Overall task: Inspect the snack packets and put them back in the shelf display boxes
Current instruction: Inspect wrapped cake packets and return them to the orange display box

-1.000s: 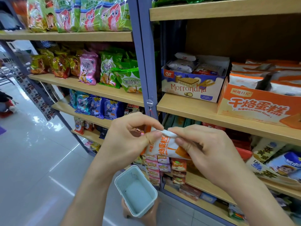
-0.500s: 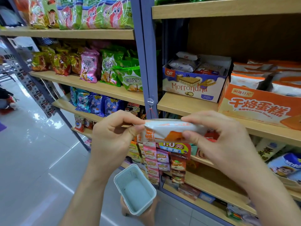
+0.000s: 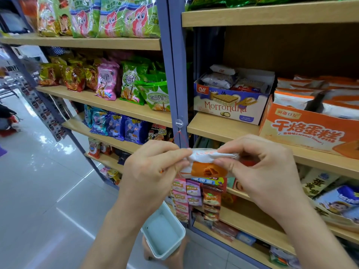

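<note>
Pinching one snack packet point(image 3: 207, 167), left grip point(image 3: 151, 169) and right grip point(image 3: 262, 171) sit near the packet-filled orange box point(image 3: 310, 133).

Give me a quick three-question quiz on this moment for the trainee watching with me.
1. True or false: the left hand and the right hand both pinch the white-and-orange packet.
2. Fill in: in the picture, the Morrondna box stands to the ___ of the orange display box.
3. Which box holds packets coloured like the one in hand? A the orange display box; B the Morrondna box; C neither.
Key: 1 true; 2 left; 3 A.
</note>
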